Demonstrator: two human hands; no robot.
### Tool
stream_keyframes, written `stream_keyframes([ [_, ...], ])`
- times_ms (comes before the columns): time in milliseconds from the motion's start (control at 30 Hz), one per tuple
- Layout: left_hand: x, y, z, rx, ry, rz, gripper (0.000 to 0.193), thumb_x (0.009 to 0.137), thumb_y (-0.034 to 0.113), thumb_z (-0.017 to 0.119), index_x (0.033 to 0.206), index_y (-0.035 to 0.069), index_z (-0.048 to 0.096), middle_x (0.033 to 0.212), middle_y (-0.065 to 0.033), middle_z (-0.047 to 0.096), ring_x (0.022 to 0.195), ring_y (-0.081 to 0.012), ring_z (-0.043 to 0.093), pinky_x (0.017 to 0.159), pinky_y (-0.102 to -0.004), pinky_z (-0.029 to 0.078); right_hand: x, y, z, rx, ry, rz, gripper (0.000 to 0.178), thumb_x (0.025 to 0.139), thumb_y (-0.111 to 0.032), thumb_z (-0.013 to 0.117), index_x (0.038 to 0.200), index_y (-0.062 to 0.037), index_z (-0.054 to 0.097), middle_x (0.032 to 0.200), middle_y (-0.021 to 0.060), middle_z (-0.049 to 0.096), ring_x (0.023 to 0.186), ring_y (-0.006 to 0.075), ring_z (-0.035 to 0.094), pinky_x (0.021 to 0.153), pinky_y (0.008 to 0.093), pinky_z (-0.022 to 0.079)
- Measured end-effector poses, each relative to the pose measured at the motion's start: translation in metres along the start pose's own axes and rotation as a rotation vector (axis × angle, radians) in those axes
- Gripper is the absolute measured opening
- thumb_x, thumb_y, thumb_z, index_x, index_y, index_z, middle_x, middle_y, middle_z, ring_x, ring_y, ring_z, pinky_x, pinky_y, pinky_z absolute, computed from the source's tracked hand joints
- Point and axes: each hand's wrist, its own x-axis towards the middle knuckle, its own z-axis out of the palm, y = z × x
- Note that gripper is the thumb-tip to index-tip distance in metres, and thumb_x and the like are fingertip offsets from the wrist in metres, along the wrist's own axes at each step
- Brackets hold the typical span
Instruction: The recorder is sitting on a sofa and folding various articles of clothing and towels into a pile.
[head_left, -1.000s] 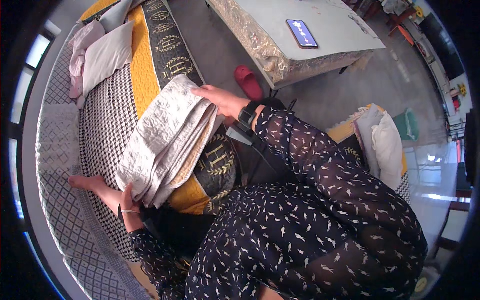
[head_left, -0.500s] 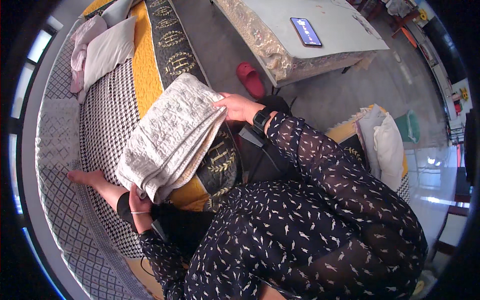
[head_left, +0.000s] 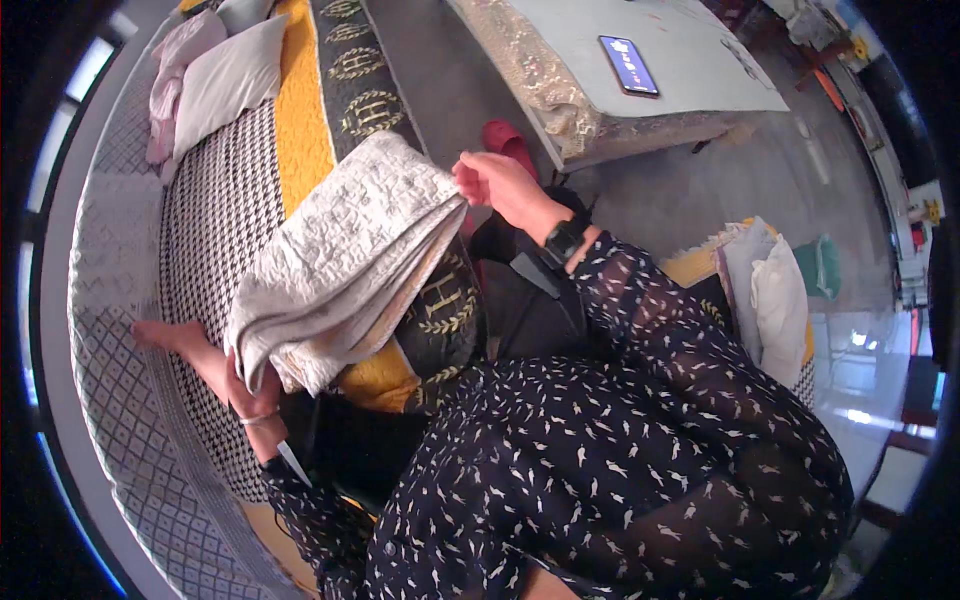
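Note:
A folded quilted cover (head_left: 340, 240), whitish grey with a stitched floral pattern, lies over my lap and the sofa seat. My right hand (head_left: 500, 188), with a dark watch at the wrist, pinches its far right corner and draws it up into a slanting edge. At the near left corner, my left hand (head_left: 250, 392) wears a pale bangle and grips the edge; its fingers are partly hidden by the fabric. The folded layers fan apart along the side nearest me, showing a beige underside. My bare foot (head_left: 165, 335) rests on the seat left of the cover.
The sofa (head_left: 215, 200) has houndstooth fabric, a yellow band and a black patterned border. Pale cushions (head_left: 232, 85) sit at its far end. A table (head_left: 560, 60) holding a phone (head_left: 629, 66) stands ahead, beside a red clog (head_left: 508, 142). More pillows (head_left: 780, 300) and a green bin (head_left: 820, 268) are at right.
My right hand has lifted the far right corner and shifted slightly right. My left hand has slid a little left along the near corner. The cover's top layer now drapes diagonally.

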Motion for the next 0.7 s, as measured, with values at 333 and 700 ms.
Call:
stream_keyframes([
  [333, 0.0, -0.005, 0.096, -0.267, -0.305, 0.226, 0.033, 0.095, 0.019, 0.051, 0.111, -0.009, 0.057, 0.099, -0.018, 0.068, 0.08, -0.0245, 0.066, 0.064, -0.0292, 0.054, -0.015, 0.037, 0.053, 0.085, -0.188, 0.46, 0.039, 0.091, -0.036, 0.063, 0.113, -0.0058, 0.053, 0.11, 0.0132, 0.06, 0.096, 0.0234, 0.062, 0.08, 0.0401, 0.055],
  [700, -0.023, -0.023, 0.077, -0.494, -0.231, 0.024, 0.031, 0.095, 0.015, 0.048, 0.115, -0.006, 0.056, 0.107, -0.0178, 0.067, 0.098, -0.0265, 0.065, 0.091, -0.0368, 0.052, -0.007, 0.047, 0.037, 0.118, 0.011, 0.572, 0.05, 0.087, -0.056, 0.061, 0.101, -0.0077, 0.057, 0.091, 0.0081, 0.065, 0.083, 0.0217, 0.066, 0.072, 0.0378, 0.055],
])
